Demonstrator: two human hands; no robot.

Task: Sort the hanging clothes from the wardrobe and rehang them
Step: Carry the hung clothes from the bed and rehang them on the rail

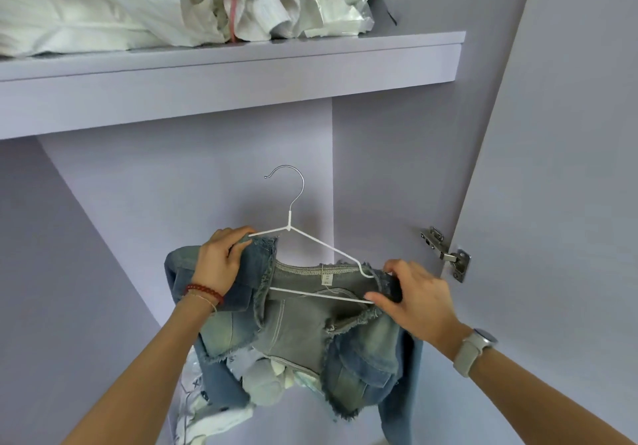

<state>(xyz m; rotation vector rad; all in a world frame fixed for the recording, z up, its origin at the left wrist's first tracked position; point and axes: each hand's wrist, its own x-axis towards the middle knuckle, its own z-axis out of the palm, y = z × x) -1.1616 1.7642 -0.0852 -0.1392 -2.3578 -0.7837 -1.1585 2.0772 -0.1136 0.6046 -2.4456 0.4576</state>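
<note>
Left hand [221,258]: mine, fingers curled round the left shoulder of the faded blue frayed-edge denim jacket [297,334].
Hanger: white wire hanger with a metal hook [289,223] sits inside the jacket's neck, held below the lilac wardrobe shelf [241,75].
Right hand [417,299]: pinching the jacket's right shoulder over the hanger's end.
Progress: I judge the jacket nearly seated; hooking it up remains, and no rail shows.

Hanger [312,261] ends under denim jacket [300,334]; label [327,279] print illegible.
</note>
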